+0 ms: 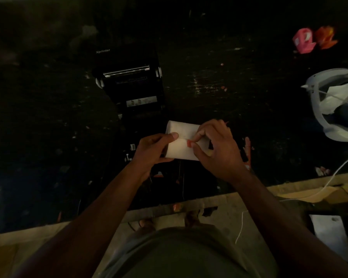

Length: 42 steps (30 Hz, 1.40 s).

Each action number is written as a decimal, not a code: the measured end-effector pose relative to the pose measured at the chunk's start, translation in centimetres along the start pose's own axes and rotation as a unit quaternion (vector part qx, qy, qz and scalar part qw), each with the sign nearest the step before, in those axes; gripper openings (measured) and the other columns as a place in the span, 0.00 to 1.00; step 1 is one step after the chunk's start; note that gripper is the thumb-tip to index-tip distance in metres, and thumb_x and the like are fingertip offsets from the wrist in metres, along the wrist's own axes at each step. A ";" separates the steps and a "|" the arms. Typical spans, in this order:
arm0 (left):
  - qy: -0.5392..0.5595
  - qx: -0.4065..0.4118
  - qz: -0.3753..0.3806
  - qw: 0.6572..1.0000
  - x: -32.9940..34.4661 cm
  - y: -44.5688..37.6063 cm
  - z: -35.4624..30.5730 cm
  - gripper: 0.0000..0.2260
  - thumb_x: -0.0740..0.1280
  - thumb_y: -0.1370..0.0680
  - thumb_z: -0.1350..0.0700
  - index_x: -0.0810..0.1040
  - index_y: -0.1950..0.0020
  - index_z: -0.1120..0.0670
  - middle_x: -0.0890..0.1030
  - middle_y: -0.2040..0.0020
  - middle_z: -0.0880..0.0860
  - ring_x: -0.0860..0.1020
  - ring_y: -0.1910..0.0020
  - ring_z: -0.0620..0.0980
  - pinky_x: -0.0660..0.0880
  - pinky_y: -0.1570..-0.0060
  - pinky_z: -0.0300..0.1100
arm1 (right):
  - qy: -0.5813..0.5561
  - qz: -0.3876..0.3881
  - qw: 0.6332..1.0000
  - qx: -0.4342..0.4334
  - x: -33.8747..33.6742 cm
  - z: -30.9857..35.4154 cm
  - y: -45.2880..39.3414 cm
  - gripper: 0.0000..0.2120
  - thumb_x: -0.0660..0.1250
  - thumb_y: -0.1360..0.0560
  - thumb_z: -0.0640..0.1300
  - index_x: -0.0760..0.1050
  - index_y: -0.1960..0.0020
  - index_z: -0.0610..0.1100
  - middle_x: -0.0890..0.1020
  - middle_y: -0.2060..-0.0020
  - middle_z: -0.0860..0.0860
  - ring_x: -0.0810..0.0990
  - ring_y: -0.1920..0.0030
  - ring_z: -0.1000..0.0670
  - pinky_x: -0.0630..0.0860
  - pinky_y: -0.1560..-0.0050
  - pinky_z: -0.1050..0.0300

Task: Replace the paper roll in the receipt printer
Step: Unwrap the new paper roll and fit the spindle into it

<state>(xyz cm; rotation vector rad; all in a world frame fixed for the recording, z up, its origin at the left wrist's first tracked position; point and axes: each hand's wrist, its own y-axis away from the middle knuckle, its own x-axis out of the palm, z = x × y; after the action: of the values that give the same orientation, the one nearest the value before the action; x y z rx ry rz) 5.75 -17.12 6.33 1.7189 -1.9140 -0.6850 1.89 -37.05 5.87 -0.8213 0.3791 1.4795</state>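
Observation:
A black receipt printer (129,85) stands on the dark table with its lid swung open, showing the metal cutter bar and the paper bay. In front of it I hold a white paper roll (181,146) above the table. My left hand (153,151) grips the roll's left end, thumb on top. My right hand (217,151) holds the right end, and its thumb and forefinger pinch a small red sticker tab (188,143) on the roll's loose edge.
A white fan-like device (333,105) with a plastic bag lies at the right edge. Pink and orange wrappers (313,39) sit at the back right. A white cord (319,189) trails over the table's front edge. Small scraps litter the dark tabletop.

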 end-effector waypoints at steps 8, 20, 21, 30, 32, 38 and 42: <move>0.038 -0.050 0.037 0.997 -0.2 0.3 -0.1 0.12 0.74 0.24 0.47 0.83 0.45 0.52 0.85 0.45 0.57 0.85 0.47 0.54 0.84 0.53 0.49 | -0.121 0.011 0.990 0.075 -0.5 0.2 -0.6 0.08 0.77 0.29 0.49 0.79 0.54 0.50 0.80 0.46 0.51 0.76 0.41 0.49 0.73 0.40 0.57; 0.020 -0.023 0.070 0.997 -0.2 0.7 -0.5 0.22 0.76 0.37 0.40 0.85 0.48 0.50 0.87 0.46 0.54 0.85 0.46 0.52 0.83 0.50 0.48 | -0.158 0.013 0.984 0.085 -0.9 0.4 -1.5 0.07 0.77 0.27 0.45 0.79 0.54 0.46 0.80 0.45 0.50 0.79 0.40 0.54 0.76 0.37 0.48; 0.016 -0.020 0.066 0.997 -0.1 0.6 -0.5 0.21 0.76 0.37 0.40 0.85 0.49 0.50 0.87 0.46 0.54 0.85 0.46 0.52 0.83 0.50 0.47 | -0.158 0.010 0.984 0.083 -0.8 0.3 -1.5 0.07 0.77 0.27 0.45 0.79 0.53 0.46 0.80 0.45 0.50 0.79 0.40 0.54 0.76 0.38 0.47; 0.048 -0.040 0.040 0.997 0.4 0.5 -0.9 0.10 0.73 0.24 0.48 0.84 0.47 0.51 0.85 0.47 0.53 0.84 0.47 0.52 0.83 0.50 0.46 | -0.186 -0.042 0.980 0.053 -0.4 0.5 -1.3 0.07 0.75 0.26 0.44 0.78 0.52 0.44 0.82 0.47 0.49 0.81 0.41 0.50 0.76 0.40 0.38; 0.047 -0.037 0.044 0.997 0.5 0.5 -0.9 0.10 0.73 0.24 0.48 0.84 0.47 0.51 0.85 0.47 0.53 0.84 0.48 0.51 0.83 0.50 0.46 | -0.192 -0.042 0.979 0.057 -0.4 0.5 -1.2 0.07 0.74 0.25 0.44 0.79 0.52 0.43 0.82 0.47 0.49 0.81 0.41 0.50 0.76 0.40 0.37; 0.046 -0.028 0.039 0.998 0.6 0.6 -1.0 0.09 0.73 0.23 0.48 0.84 0.47 0.50 0.85 0.48 0.52 0.84 0.47 0.51 0.82 0.47 0.47 | -0.200 -0.035 0.978 0.055 -0.3 0.5 -1.0 0.05 0.73 0.24 0.45 0.77 0.51 0.47 0.82 0.47 0.48 0.80 0.40 0.49 0.75 0.40 0.36; 0.044 -0.020 0.028 0.998 0.7 0.6 -0.7 0.07 0.72 0.23 0.49 0.84 0.49 0.50 0.85 0.48 0.52 0.83 0.47 0.51 0.82 0.46 0.49 | -0.208 -0.038 0.975 0.068 -0.1 0.3 -0.9 0.06 0.72 0.23 0.43 0.77 0.51 0.42 0.82 0.46 0.46 0.80 0.39 0.48 0.75 0.38 0.36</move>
<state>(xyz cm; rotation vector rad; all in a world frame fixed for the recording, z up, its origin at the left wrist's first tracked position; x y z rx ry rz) 5.72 -17.76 7.25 1.6382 -1.8685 -0.6113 2.68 -36.76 6.36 -0.3952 0.1294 1.4918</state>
